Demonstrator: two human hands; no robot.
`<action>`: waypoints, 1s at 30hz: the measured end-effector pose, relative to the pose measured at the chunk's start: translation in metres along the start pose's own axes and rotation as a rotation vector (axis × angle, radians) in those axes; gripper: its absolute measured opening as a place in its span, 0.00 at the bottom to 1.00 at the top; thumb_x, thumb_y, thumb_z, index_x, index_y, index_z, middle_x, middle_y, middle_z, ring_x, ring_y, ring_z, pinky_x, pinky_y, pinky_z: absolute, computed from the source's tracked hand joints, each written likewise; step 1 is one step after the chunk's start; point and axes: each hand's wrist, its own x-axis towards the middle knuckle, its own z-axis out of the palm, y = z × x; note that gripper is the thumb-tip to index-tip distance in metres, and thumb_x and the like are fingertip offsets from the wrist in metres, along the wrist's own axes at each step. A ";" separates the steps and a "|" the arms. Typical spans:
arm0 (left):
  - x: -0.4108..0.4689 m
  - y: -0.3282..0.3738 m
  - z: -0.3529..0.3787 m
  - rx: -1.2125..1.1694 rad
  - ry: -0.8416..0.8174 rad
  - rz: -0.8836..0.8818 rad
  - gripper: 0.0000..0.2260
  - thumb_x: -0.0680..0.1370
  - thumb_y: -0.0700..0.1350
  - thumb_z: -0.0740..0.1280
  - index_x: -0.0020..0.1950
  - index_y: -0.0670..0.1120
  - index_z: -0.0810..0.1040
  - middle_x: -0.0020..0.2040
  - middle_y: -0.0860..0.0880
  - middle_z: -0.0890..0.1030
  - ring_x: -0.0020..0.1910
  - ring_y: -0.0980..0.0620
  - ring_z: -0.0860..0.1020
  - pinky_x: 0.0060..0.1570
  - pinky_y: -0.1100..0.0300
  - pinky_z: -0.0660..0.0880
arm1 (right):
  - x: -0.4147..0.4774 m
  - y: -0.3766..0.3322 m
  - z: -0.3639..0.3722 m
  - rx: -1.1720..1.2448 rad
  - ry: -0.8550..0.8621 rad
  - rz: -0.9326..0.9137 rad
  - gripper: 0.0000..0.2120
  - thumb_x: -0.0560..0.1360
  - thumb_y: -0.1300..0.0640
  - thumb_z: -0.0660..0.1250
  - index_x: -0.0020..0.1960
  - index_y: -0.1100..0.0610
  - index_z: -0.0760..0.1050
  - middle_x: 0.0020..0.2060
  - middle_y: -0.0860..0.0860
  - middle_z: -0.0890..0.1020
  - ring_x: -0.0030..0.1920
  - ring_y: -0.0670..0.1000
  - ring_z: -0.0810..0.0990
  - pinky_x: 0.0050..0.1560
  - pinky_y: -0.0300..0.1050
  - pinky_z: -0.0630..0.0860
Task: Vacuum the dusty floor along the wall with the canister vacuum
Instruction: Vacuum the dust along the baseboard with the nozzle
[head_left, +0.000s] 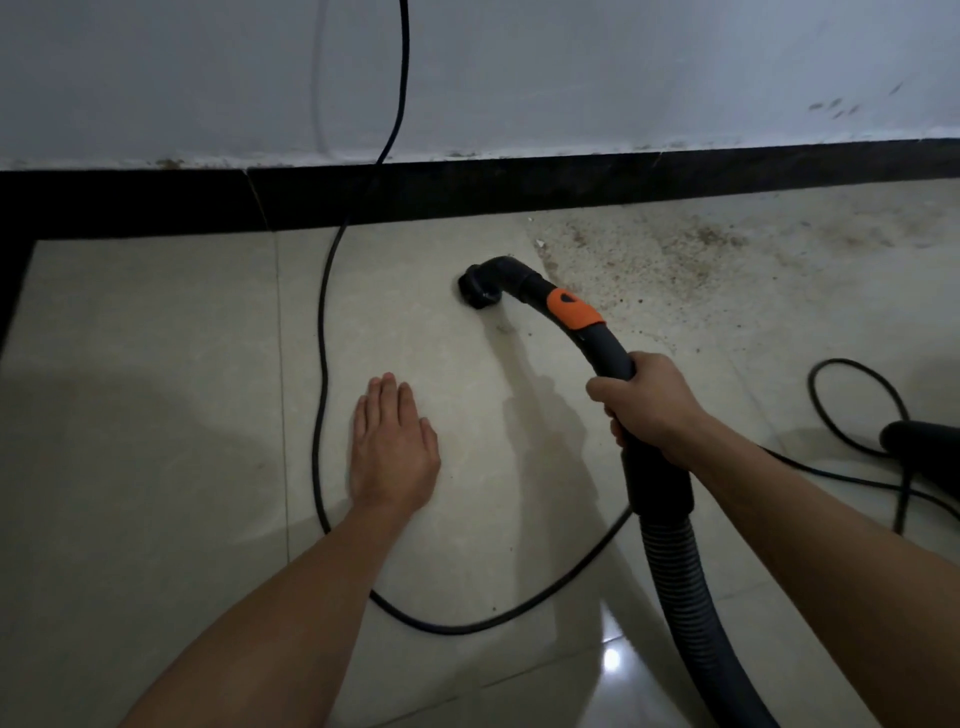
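- The nozzle (480, 291) sits mouth-down on the pale floor (156, 364), close to the black skirting (156, 200).
- The dusty patch (675, 254) begins just to the nozzle's right and spreads rightward along the skirting, so your next sweep likely goes that way.
- The curved tube (597, 343) runs from the nozzle back and right to your right hand (644, 405), which is wrapped tight round it. The ribbed hose (680, 571) trails behind.
- Your left hand (392, 447) is flat, fingers straight and together, holding nothing. Whether it touches the floor is unclear.
- The black cord (322, 322) loops left of the nozzle, away from the dust.
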 end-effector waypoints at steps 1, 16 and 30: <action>0.000 0.000 0.000 -0.009 0.000 0.001 0.24 0.78 0.46 0.54 0.71 0.34 0.68 0.73 0.36 0.66 0.73 0.39 0.63 0.74 0.47 0.57 | -0.002 0.001 -0.003 -0.023 -0.006 -0.005 0.08 0.68 0.59 0.70 0.44 0.60 0.74 0.26 0.54 0.76 0.21 0.51 0.74 0.25 0.42 0.73; -0.001 -0.001 0.001 0.014 -0.002 0.014 0.26 0.79 0.47 0.50 0.72 0.35 0.66 0.74 0.36 0.64 0.74 0.40 0.61 0.75 0.47 0.54 | -0.061 0.046 -0.026 -0.044 0.031 0.049 0.06 0.69 0.60 0.69 0.43 0.60 0.73 0.23 0.53 0.76 0.22 0.52 0.75 0.24 0.44 0.73; 0.001 0.001 0.002 0.026 0.012 0.009 0.24 0.78 0.46 0.54 0.71 0.35 0.68 0.72 0.36 0.67 0.73 0.40 0.63 0.74 0.47 0.57 | 0.081 -0.035 0.018 -0.043 0.239 0.103 0.15 0.69 0.54 0.71 0.51 0.59 0.74 0.37 0.56 0.81 0.28 0.53 0.81 0.31 0.48 0.80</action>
